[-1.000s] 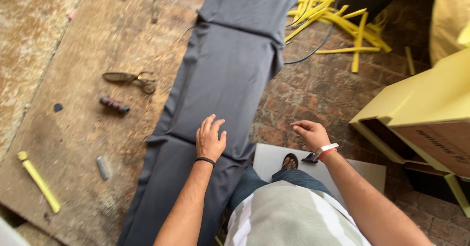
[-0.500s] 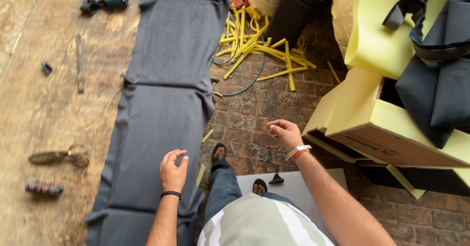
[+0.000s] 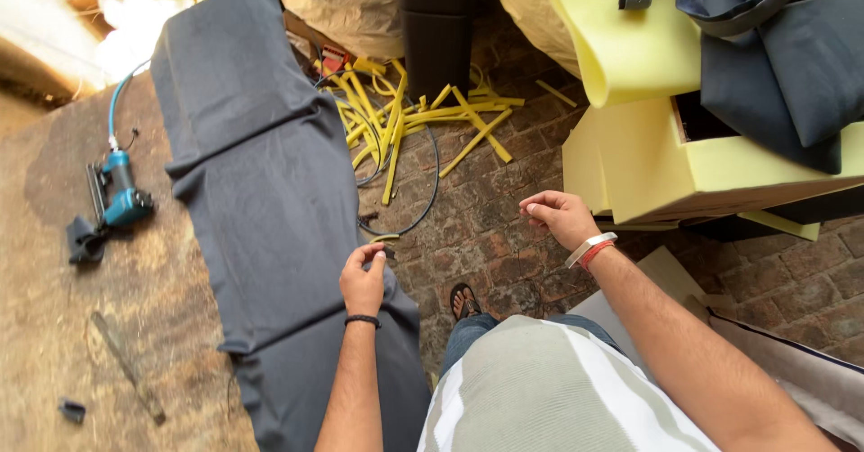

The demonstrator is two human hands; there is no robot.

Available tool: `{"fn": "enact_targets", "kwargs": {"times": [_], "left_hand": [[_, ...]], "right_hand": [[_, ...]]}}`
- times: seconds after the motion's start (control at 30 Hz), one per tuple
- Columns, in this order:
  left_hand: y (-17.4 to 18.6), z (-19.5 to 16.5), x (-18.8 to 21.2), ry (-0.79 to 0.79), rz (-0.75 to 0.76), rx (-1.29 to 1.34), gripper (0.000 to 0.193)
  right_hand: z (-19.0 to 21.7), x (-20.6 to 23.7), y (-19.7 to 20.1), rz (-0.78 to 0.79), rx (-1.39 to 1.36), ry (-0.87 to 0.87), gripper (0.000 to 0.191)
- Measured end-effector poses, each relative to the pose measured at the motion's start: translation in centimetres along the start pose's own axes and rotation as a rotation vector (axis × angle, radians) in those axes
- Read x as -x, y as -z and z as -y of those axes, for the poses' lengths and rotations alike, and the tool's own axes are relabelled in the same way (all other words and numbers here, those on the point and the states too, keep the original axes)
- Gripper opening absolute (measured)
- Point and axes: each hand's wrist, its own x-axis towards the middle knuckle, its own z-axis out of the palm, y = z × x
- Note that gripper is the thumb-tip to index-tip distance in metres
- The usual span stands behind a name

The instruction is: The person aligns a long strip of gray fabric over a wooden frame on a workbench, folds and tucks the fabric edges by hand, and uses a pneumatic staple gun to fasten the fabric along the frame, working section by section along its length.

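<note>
Fabric (image 3: 261,200), a long dark grey strip with stitched seams, lies along the worn table (image 3: 54,326) and runs from the near edge to the far end. Left hand (image 3: 363,277) rests over its right edge with fingers curled, pinching the cloth's border. Right hand (image 3: 560,216) hangs over the brick floor (image 3: 486,236), loosely closed and holding nothing that shows. A sandalled foot (image 3: 464,301) stands between the hands. Farther left on the table sits a blue air stapler (image 3: 121,196). Beyond, yellow foam strips (image 3: 405,119) and a black hose (image 3: 430,169) litter the floor, with foam blocks (image 3: 648,160) to the right.
</note>
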Motion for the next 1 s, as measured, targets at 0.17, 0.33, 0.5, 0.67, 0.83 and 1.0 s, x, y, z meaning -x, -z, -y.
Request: {"fn": "enact_targets", "kwargs": {"times": [0.17,0.33,0.5,0.67,0.83,1.0], "left_hand": [[-1.5,-1.1,-7.6,0.019,0.082,0.079,0.016],[-2.9,-1.7,-11.0,0.081,0.134,0.112,0.016],[-2.9,-1.0,-16.2,0.190,0.119,0.040,0.017],[-0.8,-0.6,-23.8,0.369,-0.076,-0.033,0.019],[2.4,-1.6,-28.3,0.489,-0.223,-0.028,0.022],[5.6,-0.8,-30.2,0.512,-0.435,-0.104,0.024]], "right_hand": [[1.5,-2.5,-0.9,-0.021,-0.003,-0.029,0.017],[3.1,-7.5,-1.9,-0.052,0.008,-0.104,0.017],[5.1,-16.8,-4.6,0.031,0.009,-0.069,0.018],[10.5,-30.1,-10.0,0.216,0.049,-0.064,0.019],[17.6,-40.6,-18.1,0.455,0.140,-0.026,0.018],[20.0,-47.3,-28.6,0.669,0.290,-0.064,0.017]]}}
